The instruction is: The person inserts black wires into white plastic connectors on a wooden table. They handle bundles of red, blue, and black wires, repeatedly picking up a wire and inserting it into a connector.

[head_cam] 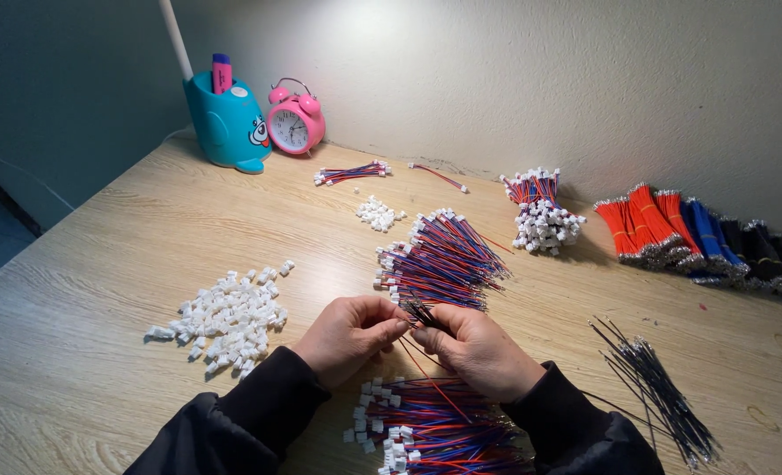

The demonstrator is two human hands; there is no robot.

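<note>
— Hands (417,339) meet mid-table (127,237); fingers of both pinch thin black wires (422,312).
— Why there?
— White connectors (228,321) lie left, finished red-blue bundles (439,427) beneath.

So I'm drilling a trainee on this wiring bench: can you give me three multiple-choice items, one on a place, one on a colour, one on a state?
1. Where does the loose pile of white connector housings lie?
A. left of the hands
B. against the wall
C. in the blue pen holder

2. What colour is the alarm clock?
A. green
B. pink
C. black

3. How are the black wires held?
A. left hand only
B. lying untouched
C. pinched between both hands

Answers: 1 A, the pile sits on the table beside the left hand. 2 B, its body and bells are pink. 3 C, the left hand and right hand meet on them.
</note>
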